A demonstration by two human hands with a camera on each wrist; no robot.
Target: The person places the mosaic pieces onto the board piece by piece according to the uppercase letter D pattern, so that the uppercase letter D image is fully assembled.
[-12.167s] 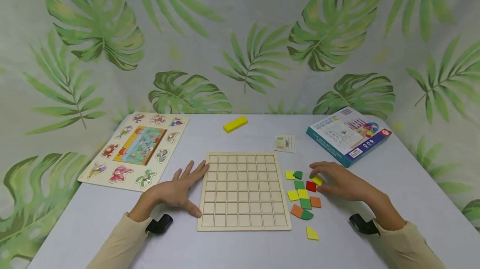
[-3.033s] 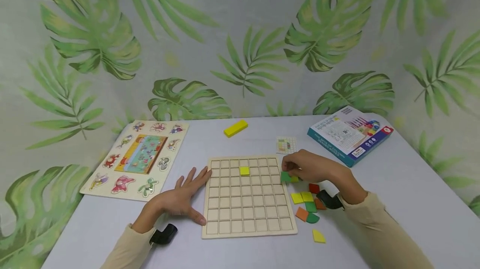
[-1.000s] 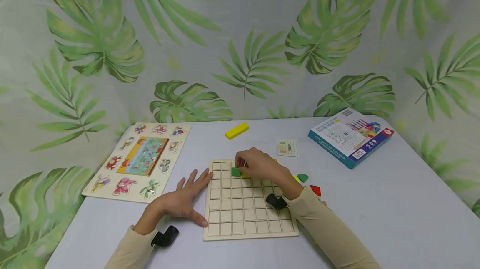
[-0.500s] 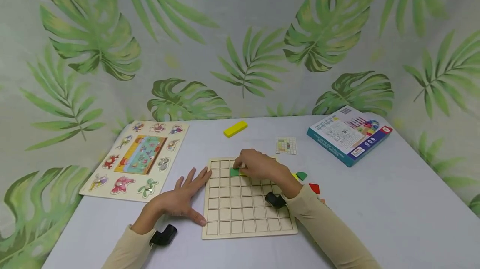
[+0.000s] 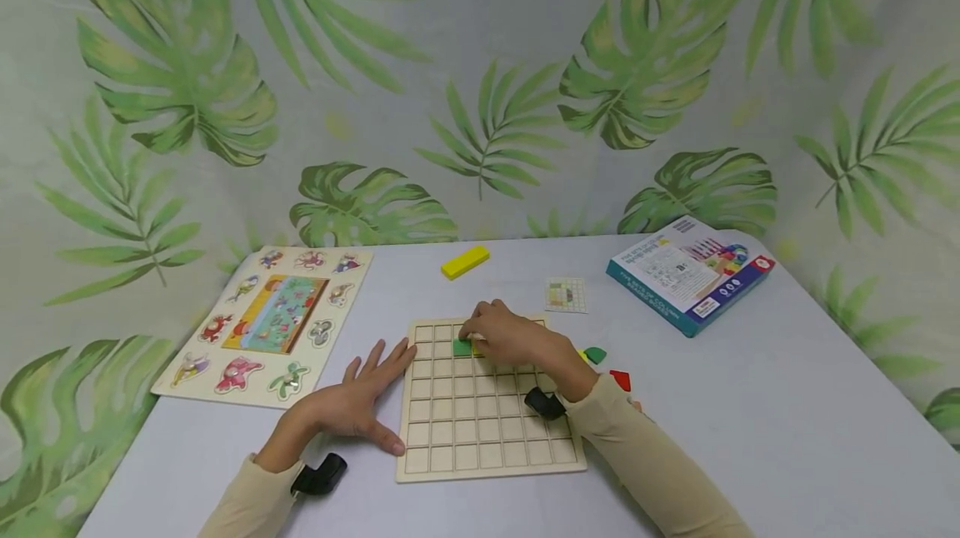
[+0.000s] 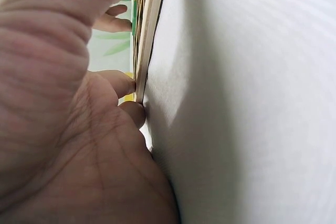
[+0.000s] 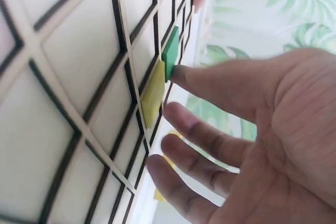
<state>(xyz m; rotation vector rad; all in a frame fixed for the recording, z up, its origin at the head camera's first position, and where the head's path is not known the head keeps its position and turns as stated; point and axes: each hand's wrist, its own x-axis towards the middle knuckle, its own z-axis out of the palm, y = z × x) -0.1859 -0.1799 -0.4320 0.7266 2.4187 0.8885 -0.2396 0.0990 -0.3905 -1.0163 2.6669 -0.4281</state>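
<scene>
With the left hand [image 5: 352, 401] spread against the board [image 5: 465, 410], the right hand [image 5: 513, 340], loosely bent and pinching nothing, should nudge the green tile [image 5: 462, 348] level and square.

Watching by remote feed, I am seeing a pale grey backdrop [image 5: 517, 5] wrapping around the left, far and right sides of a white table [image 5: 765, 421]. Green monstera leaves [image 5: 382, 209] and slender palm fronds [image 5: 487, 138] are spreading across its print. Diffuse light is leaving a soft-edged shadow [image 6: 215, 103] in the left wrist view.
</scene>
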